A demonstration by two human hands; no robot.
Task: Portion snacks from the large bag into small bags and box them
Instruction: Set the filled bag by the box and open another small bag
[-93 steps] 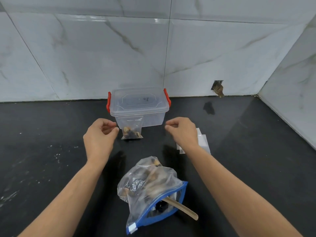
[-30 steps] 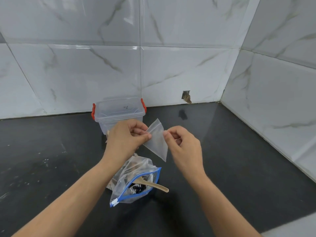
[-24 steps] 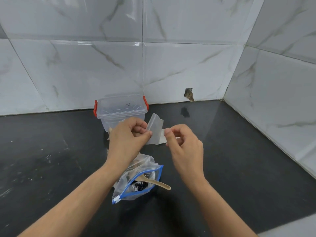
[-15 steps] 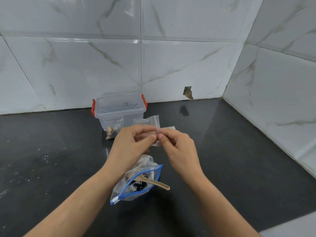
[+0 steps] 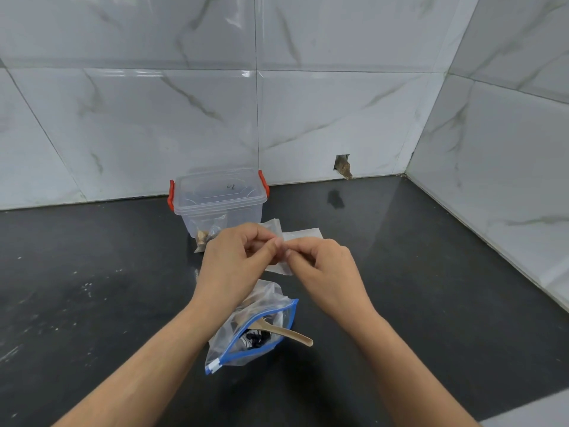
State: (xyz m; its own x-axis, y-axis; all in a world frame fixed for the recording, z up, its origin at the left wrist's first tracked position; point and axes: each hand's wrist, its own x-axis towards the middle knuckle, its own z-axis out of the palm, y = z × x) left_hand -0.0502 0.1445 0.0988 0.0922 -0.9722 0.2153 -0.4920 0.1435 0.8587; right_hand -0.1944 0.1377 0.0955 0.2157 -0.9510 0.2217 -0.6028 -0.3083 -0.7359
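**Two hands pinch an empty small bag above the snack bag**

A person's left hand [image 5: 229, 266] and right hand [image 5: 326, 269] meet thumb-tip to thumb-tip over a black desk [image 5: 431, 288], both pinching the top edge of an empty small bag [image 5: 278, 268] of clear plastic. The fingers of each hand are curled around that edge, and the bag hangs between them, held clear of the desk. More flat clear small bags [image 5: 303, 234] lie on the desk just behind the hands, partly hidden by them.

Below the hands, toward the person, the large bag [image 5: 252, 328] with a blue zip strip lies on its side on the desk, mouth open toward the right. A wooden spoon [image 5: 289, 334] rests in that mouth, its handle sticking out to the right. Dark snack pieces show inside through the plastic.

At the back, against the marble-tiled wall [image 5: 184, 118], stands a clear plastic box [image 5: 218, 200] with red side latches and its lid on. A filled small bag [image 5: 207, 234] holding brown snacks leans against the front of the box, to the left of the hands.
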